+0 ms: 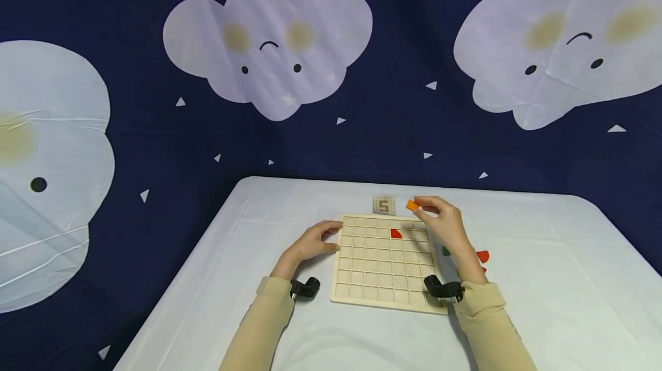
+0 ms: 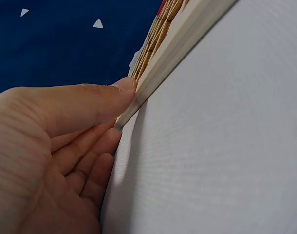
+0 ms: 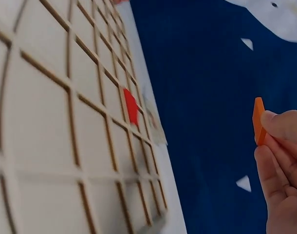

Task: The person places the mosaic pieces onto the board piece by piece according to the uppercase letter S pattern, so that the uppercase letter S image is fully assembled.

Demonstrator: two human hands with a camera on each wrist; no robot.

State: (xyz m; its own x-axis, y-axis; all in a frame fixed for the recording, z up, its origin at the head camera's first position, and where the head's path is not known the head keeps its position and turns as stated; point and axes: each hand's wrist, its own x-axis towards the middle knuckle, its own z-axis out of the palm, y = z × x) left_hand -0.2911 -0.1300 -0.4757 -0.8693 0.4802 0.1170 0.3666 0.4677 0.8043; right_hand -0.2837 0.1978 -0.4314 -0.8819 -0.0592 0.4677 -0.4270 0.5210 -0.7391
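A square wooden grid board [image 1: 366, 278] lies on the white table. My left hand [image 1: 312, 241] touches the board's left edge, its thumb and fingers apart along it; in the left wrist view the thumb [image 2: 104, 101] rests against the rim. Above the board's far right corner, my right hand [image 1: 446, 226] pinches an orange tile [image 1: 412, 205] between thumb and fingers. That tile [image 3: 258, 122] appears edge-on in the right wrist view, clear of the board. One red quarter-circle tile [image 1: 395, 234] sits in a cell near the far side.
Behind the board lies a small card [image 1: 384, 206] with a grid and a figure. Right of the board are a red piece [image 1: 482, 256] and a green piece [image 1: 446, 251], others partly hidden by the right arm. A dark cloud-printed cloth [image 1: 403, 141] hangs behind the table.
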